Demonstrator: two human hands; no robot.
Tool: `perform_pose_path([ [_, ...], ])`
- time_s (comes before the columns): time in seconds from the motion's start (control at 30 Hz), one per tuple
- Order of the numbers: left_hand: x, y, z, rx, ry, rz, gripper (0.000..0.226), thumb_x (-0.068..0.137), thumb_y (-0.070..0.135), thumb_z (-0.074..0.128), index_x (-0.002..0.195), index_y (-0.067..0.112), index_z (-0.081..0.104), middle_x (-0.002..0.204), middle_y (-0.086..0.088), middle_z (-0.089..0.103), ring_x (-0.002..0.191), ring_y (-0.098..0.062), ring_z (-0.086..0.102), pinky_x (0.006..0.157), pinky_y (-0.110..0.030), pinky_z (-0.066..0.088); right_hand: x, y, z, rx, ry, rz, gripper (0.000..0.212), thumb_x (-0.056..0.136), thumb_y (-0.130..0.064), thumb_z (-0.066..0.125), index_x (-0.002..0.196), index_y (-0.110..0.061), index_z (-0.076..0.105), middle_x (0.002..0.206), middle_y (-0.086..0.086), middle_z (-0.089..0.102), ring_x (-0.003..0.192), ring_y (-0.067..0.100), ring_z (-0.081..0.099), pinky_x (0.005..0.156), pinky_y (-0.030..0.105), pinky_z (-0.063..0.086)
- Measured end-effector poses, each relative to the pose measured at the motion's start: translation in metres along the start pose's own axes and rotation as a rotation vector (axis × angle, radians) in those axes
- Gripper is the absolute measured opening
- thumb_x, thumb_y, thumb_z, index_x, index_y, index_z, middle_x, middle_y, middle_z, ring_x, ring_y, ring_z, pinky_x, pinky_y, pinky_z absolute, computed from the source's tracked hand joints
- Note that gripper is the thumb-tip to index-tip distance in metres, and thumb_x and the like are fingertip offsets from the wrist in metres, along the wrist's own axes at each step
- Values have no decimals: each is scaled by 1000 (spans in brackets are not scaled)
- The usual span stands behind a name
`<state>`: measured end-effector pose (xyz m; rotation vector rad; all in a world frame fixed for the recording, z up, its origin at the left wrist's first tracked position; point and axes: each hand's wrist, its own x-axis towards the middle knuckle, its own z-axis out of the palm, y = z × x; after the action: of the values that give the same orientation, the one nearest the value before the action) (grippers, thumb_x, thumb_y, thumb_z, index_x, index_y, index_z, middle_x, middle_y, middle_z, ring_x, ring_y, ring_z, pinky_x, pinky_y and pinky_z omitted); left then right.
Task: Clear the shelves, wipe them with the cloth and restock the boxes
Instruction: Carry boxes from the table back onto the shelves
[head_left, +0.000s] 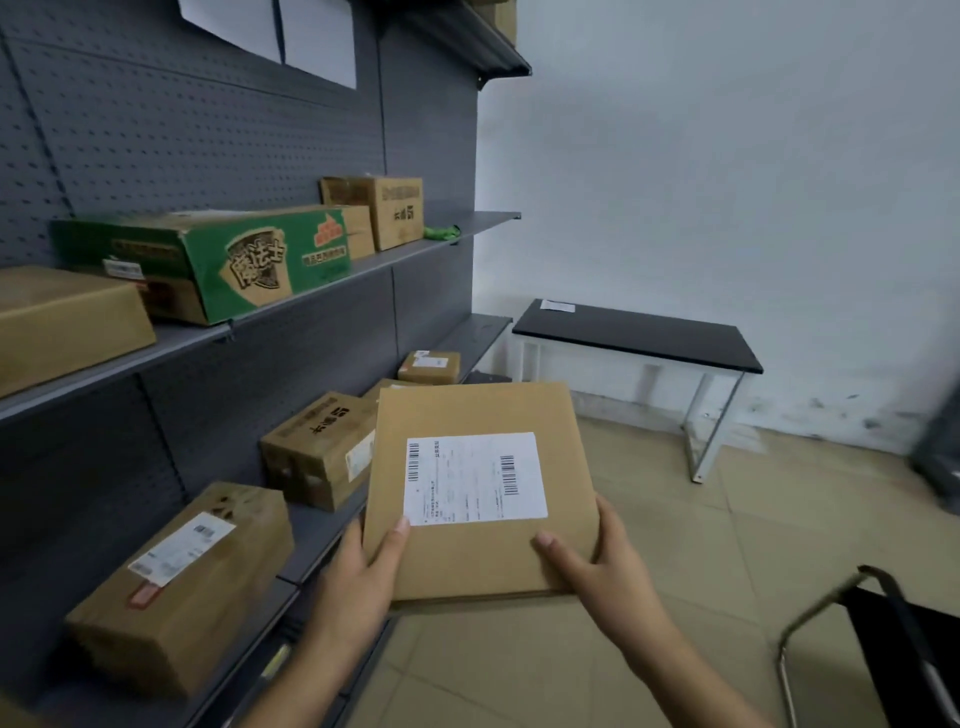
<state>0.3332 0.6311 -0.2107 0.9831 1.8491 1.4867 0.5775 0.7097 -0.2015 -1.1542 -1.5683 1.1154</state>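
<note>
Person is holding the flat labelled parcel (467, 558) in both hands, out in front of the lower shelf (322, 535) and resting on nothing.

Risk 1: both hands are gripping only the near edge and the far end is hanging unsupported. If the contents are dense, it's probably going to tip forward and slide out.

Risk 2: if it's swinging toward the shelf, its left edge is passing just beside the taped box (317, 452) and could knock it askew.

Left hand (358, 577) fingers (393, 540): thumb is pressing on top at the near-left corner, and the rest are going underneath, hidden. Right hand (597, 566) is mirroring that at the near-right corner. Both are pinching the parcel narrowly.

Can't tell if this is clearing or restocking.

Farther back, the upper shelf (395, 260) is carrying a green carton (208, 260) and brown boxes. The green cloth (441, 232) is lying at its far end, well apart from both hands. A black bench (639, 335) is standing by the wall.
</note>
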Motion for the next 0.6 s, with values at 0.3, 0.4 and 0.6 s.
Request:
perform_pose_path([
  [0.3,68,23,88,-21,-124,47,35,95,51,59,124,32,58,116,14,67,108,-8,62,87,-32,46,71,13,-55,17,107,28,46,85,-20,81,118,-35,52,111,-18,67,89,-15,64,69,8,50],
  [0.4,101,27,115,-41,-176,74,35,93,56,58,121,35,58,116,16,68,108,-4,62,87,-30,48,103,19,-66,15,146,35,51,85,-23,81,126,-33,52,113,-18,68,94,-12,65,73,10,52],
  [0.6,179,43,165,-27,-239,99,27,94,57,57,113,38,58,111,18,67,105,-4,62,81,-29,47,173,26,-80,-14,231,50,53,85,-28,81,126,-37,50,116,-18,67,96,-10,65,74,10,52],
])
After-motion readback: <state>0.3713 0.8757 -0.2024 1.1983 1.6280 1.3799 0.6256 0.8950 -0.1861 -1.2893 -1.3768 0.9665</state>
